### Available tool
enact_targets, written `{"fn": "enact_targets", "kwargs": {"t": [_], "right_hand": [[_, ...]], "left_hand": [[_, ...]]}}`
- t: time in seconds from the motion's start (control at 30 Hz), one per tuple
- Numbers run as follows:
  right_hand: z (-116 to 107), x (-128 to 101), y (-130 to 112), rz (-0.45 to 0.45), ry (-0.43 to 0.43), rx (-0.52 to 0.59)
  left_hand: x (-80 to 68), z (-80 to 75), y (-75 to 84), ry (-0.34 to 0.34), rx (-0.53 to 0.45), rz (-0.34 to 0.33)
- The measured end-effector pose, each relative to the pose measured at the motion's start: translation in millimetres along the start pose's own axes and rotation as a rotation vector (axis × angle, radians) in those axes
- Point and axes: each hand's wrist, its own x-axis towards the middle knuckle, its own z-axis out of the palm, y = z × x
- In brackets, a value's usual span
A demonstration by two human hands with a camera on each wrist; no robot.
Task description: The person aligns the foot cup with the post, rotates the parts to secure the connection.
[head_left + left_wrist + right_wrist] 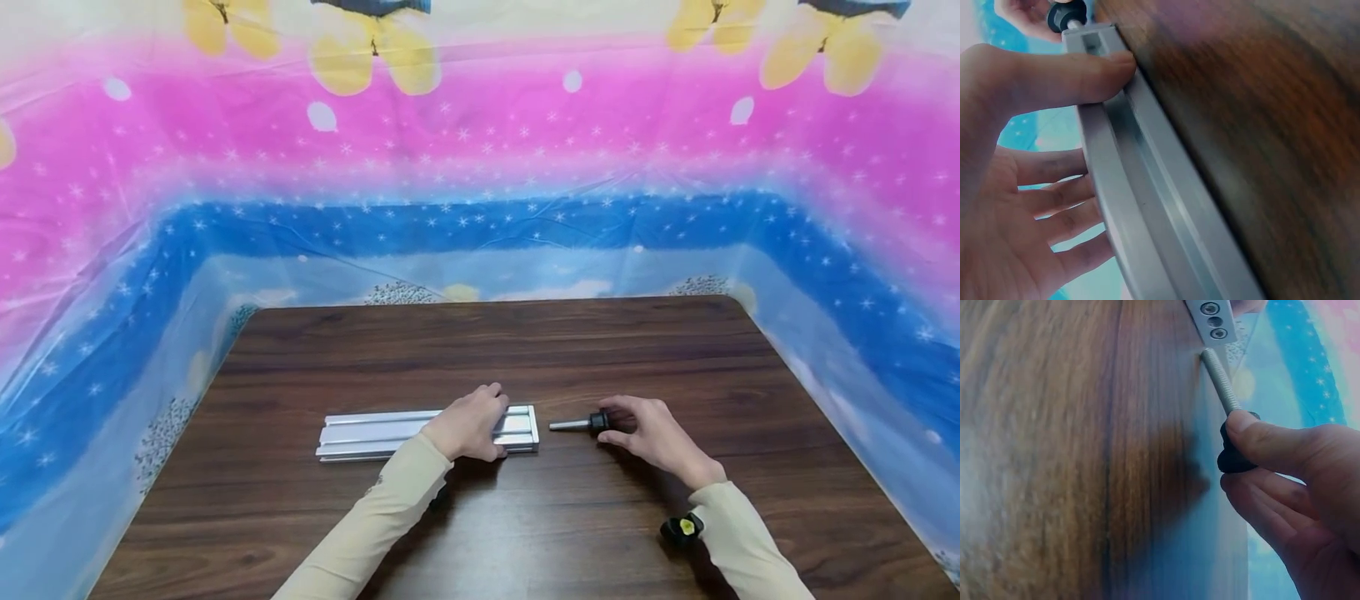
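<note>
A silver aluminium profile (367,435) with long grooves lies lengthwise on the table. My left hand (471,423) grips it near its right end, thumb (1079,76) on one side and fingers on the other. Its end plate (1215,332) carries two socket-head screws with a hole between them. My right hand (651,435) pinches the black head (1235,456) of a threaded bolt (1221,380) between thumb and fingers. In the head view, the bolt points left at the end plate, with a small gap between them.
The profile rests on a dark wood-grain table (480,350). A pink and blue patterned cloth (480,150) hangs behind the table and along both sides. On the right wrist sits a black device (681,530) with a yellow mark.
</note>
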Motion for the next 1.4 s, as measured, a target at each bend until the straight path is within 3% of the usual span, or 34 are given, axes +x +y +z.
{"fn": "enact_targets", "kwargs": {"t": [0.17, 0.33, 0.67, 1.13, 1.4], "right_hand": [[1, -7, -6, -0.021, 0.023, 0.011], [-8, -12, -18, -0.053, 0.073, 0.054], [-20, -12, -50, -0.174, 0.147, 0.154], [-25, -5, -73, -0.258, 0.165, 0.121], [-32, 0, -86, -0.199, 0.151, 0.115]], "left_hand": [[-7.1, -6.2, -1.2, 0.012, -0.004, 0.007], [-13.4, -22.8, -1.1, 0.048, -0.039, 0.022], [-29.8, -52.1, 1.6, 0.047, -0.134, 0.033], [-38.6, -57.5, 2.6, 0.082, -0.173, 0.043], [-42.6, -60.0, 1.9, 0.101, -0.179, 0.025]]}}
